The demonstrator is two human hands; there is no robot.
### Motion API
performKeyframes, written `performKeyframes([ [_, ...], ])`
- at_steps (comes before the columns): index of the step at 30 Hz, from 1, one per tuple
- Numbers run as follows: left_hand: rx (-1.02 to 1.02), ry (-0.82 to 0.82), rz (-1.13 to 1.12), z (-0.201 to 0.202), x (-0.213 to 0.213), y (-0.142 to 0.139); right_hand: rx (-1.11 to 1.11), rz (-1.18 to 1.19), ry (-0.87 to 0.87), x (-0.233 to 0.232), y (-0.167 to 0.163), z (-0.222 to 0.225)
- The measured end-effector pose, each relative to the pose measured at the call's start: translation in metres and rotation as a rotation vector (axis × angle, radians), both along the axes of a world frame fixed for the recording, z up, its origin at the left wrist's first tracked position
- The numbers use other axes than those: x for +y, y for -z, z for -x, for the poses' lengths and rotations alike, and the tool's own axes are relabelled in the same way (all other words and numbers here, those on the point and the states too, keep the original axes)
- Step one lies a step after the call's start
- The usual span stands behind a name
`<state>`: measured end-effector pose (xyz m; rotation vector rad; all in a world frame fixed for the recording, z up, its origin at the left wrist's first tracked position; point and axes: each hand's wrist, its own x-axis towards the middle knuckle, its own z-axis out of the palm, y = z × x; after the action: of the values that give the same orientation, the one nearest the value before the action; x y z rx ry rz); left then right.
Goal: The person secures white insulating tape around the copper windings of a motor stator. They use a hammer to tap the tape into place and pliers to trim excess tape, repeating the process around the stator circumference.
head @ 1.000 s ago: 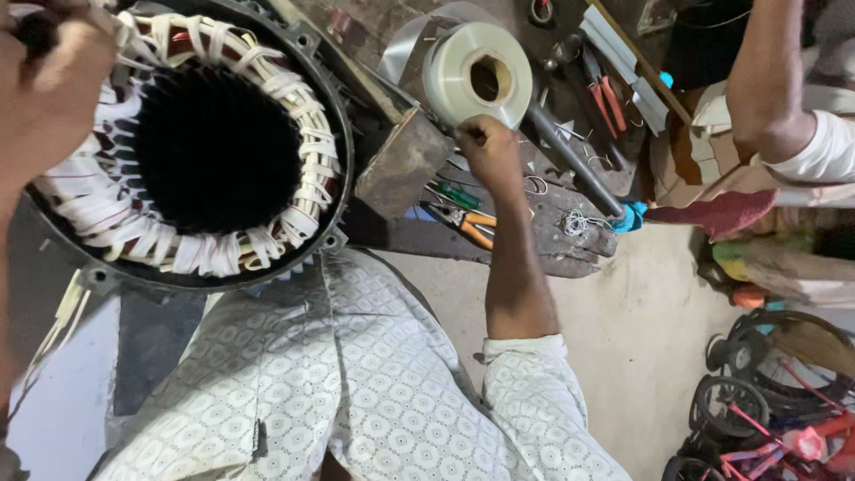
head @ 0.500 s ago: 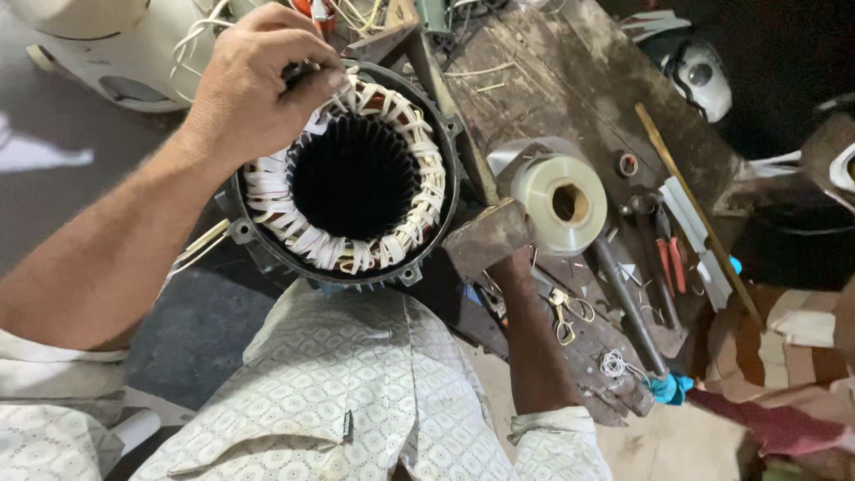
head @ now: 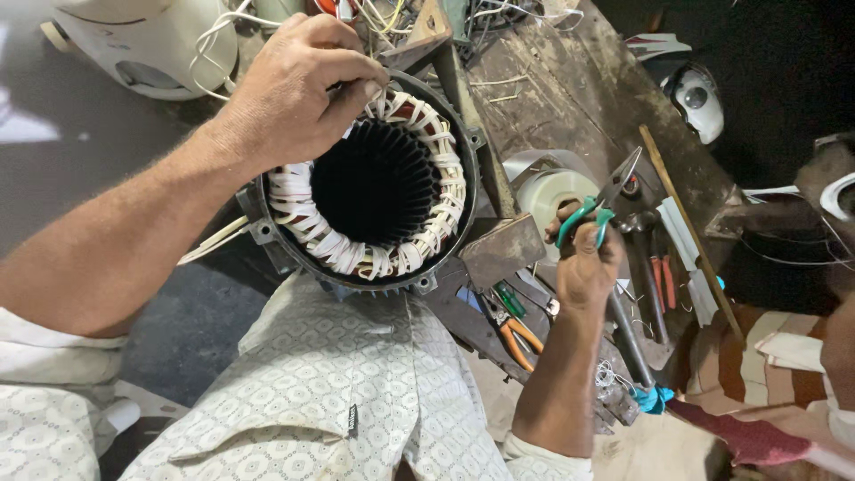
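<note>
Left hand (head: 294,93), upper left of frame, is clenched on the taped white windings at the top rim of the stator (head: 370,183), which sits centre frame against the person's lap. Right hand (head: 586,263), centre right, has its grip closed round green-handled pliers (head: 598,203), tips pointing up over the cluttered surface (head: 570,89), just beside a roll of clear tape (head: 554,191).

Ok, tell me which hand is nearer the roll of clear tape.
Right. The right hand, holding green-handled pliers, sits just beside the tape roll; the left hand grips the stator windings, farther off.
</note>
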<state>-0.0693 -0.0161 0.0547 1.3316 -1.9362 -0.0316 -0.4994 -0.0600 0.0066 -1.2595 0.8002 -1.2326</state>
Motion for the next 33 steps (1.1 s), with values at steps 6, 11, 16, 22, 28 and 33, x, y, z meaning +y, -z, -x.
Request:
performKeyframes([
  [6,0.035,0.013,0.005,-0.011,-0.003,0.012,1.169,0.762,-0.006,0.041,-0.106,-0.075],
  [11,0.087,-0.009,0.029,-0.012,0.002,0.016,1.598,0.952,-0.032,0.064,-0.128,-0.151],
  [16,0.112,-0.045,-0.034,-0.011,0.007,0.013,1.709,1.075,0.083,0.074,-0.130,-0.182],
  [22,0.146,-0.008,-0.035,-0.014,0.009,0.015,1.846,1.107,0.141,0.091,-0.135,-0.195],
  [28,0.153,0.013,0.003,-0.017,0.010,0.016,2.116,1.196,0.151,0.101,-0.150,-0.217],
  [33,0.168,-0.011,0.027,-0.018,0.011,0.015,2.270,1.180,0.146,0.108,-0.160,-0.236],
])
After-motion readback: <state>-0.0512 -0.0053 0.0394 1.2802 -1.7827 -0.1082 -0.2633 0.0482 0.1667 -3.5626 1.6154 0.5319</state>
